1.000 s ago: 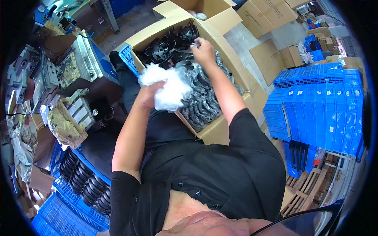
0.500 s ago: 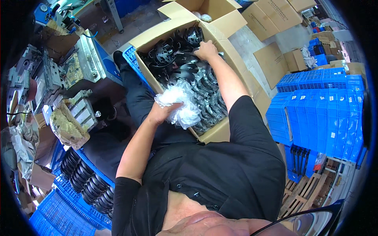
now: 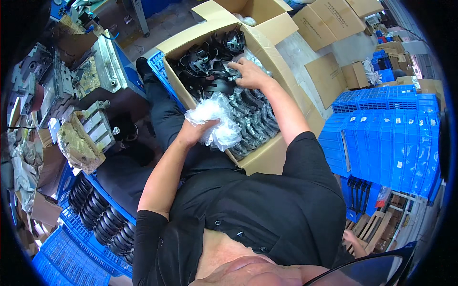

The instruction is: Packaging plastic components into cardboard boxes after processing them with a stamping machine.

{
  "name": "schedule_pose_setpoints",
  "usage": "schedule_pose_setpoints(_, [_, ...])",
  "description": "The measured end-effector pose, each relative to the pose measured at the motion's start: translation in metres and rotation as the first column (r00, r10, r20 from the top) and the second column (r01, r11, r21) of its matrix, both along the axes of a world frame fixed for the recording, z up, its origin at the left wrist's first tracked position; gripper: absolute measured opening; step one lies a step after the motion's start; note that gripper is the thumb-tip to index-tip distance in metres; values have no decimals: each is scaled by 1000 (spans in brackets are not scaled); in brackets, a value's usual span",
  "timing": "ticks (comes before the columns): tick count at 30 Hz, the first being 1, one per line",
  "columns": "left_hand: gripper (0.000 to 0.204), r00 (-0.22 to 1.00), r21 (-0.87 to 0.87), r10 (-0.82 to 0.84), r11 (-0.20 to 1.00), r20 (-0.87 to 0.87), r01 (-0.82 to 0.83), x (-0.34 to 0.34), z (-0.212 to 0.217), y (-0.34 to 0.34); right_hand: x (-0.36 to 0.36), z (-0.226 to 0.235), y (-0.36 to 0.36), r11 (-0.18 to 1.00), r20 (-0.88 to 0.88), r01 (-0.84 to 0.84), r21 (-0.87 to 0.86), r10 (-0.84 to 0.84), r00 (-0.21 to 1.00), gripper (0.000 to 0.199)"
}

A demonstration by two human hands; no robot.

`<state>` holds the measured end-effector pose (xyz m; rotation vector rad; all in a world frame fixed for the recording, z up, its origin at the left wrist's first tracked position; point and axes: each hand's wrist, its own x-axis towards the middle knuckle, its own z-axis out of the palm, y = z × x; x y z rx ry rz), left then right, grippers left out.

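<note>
My left hand (image 3: 194, 131) is closed around a bunch of clear crumpled plastic bags (image 3: 218, 125), held over the near left part of an open cardboard box (image 3: 269, 164). My right hand (image 3: 250, 74) is over the box's far right half, its fingers stretched out to the left and apart. Just below those fingers lies a smooth, curved black part (image 3: 220, 86); whether they touch it I cannot tell. Loose black plastic parts (image 3: 198, 59) fill the far end of the box. Several bagged dark curved parts (image 3: 253, 114) lie in rows nearer me.
A blue crate (image 3: 157, 62) shows along the box's left side. Metal machine parts (image 3: 98, 131) stand at the left, above a crate of black ring-like parts (image 3: 102, 214). Stacked blue crates (image 3: 381, 143) rise at the right. Another person's hand (image 3: 352, 237) shows near wooden pallets (image 3: 374, 229).
My right hand has drawn back slightly toward me and left, its fingers extending. The smooth curved black part now shows more plainly below it. Another person's hand has appeared at the lower right.
</note>
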<state>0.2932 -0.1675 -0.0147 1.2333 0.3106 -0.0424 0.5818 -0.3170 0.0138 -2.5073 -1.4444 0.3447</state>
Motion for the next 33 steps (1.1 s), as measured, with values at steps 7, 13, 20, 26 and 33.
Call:
schedule_pose_setpoints(7, [35, 1000, 29, 7, 1000, 10, -7, -3, -4, 0, -11, 3, 21, 989, 194, -28, -145, 56, 979, 33])
schedule_pose_setpoints(13, [33, 1000, -7, 17, 1000, 4, -17, -2, -2, -1, 4, 11, 20, 980, 207, -45, -195, 86, 974, 16])
schedule_pose_setpoints(20, [32, 1000, 20, 28, 999, 2, -29, -4, -8, 1, -1, 50, 44, 917, 301, 128, -378, -9, 954, 15])
schedule_pose_setpoints(26, [33, 999, -7, 27, 1000, 38, -27, -3, -11, 0, 57, 56, 43, 932, 96, 142, -333, -117, 989, 26])
schedule_pose_setpoints(33, [36, 1000, -6, -13, 1000, -25, 13, -2, 0, 2, 65, 27, 30, 723, -742, 685, 87, -412, 529, 22])
